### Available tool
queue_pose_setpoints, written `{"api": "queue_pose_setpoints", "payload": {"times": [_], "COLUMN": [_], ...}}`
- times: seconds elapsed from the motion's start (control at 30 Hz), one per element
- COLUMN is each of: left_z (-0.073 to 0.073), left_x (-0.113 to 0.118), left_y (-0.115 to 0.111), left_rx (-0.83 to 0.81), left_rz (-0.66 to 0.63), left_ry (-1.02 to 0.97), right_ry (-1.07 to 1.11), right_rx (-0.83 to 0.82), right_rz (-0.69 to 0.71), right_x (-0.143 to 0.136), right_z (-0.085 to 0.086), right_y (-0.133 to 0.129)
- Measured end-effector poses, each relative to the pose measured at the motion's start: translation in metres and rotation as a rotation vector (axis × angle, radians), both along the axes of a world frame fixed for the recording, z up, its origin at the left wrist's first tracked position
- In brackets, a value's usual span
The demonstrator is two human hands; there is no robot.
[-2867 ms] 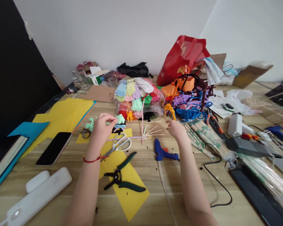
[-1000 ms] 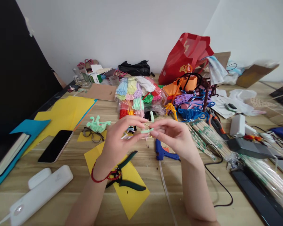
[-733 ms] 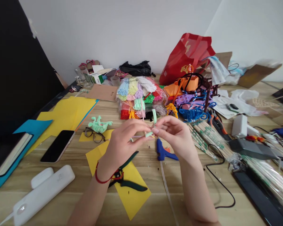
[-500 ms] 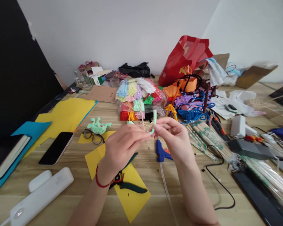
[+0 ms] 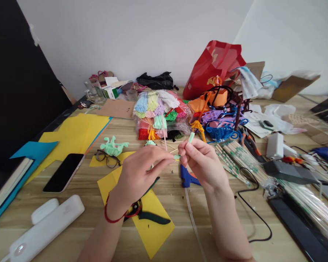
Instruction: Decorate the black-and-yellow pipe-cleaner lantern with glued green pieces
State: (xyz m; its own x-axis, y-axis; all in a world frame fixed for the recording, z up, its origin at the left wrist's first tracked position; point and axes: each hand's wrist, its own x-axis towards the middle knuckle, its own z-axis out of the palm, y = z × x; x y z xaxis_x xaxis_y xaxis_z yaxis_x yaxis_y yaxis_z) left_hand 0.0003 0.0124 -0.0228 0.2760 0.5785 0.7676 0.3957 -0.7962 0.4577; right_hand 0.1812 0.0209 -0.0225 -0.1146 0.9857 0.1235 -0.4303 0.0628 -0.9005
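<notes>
Head: green strip (image 5: 191,137) aslant, tip upward

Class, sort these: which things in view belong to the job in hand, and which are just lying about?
Probably the job's:
mint-green fuzzy strip, in the right hand
plastic-wrapped bundles of multicoloured fuzzy stems
blue plastic glue gun

Probably just lying about:
black-screened rectangular phone
dark-rimmed glasses
large red bag with gold markings
</notes>
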Motion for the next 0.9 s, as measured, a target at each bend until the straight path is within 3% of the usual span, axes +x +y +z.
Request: {"api": "queue_pose_setpoints", "payload": {"times": [0.17,0.33,0.5,0.63,0.9], "left_z": [0.005,0.005,0.002,0.004,0.009], "left_x": [-0.014,-0.002,0.015,0.015,0.012], "left_y": [0.002,-0.001,-0.006,-0.007,-0.009], "left_rx": [-0.071,-0.236,-0.334,-0.343,-0.508], "left_rz": [-0.022,-0.099,-0.086,-0.064,-0.135], "left_ry": [-0.067,-0.190,-0.371,-0.399,-0.476], "right_ry": [0.076,0.157,0.219,0.237,0.118], "right_rx": [-0.011,-0.092,-0.115,-0.108,-0.023], "right_rz": [-0.068,0.112,0.240,0.194,0.092], "right_x": [0.009,0.002,-0.006,-0.009,-0.004], "right_z": [0.005,0.002,0.000,0.003,0.004], "right_y": [0.001,-0.002,-0.004,-0.007,-0.009]}}
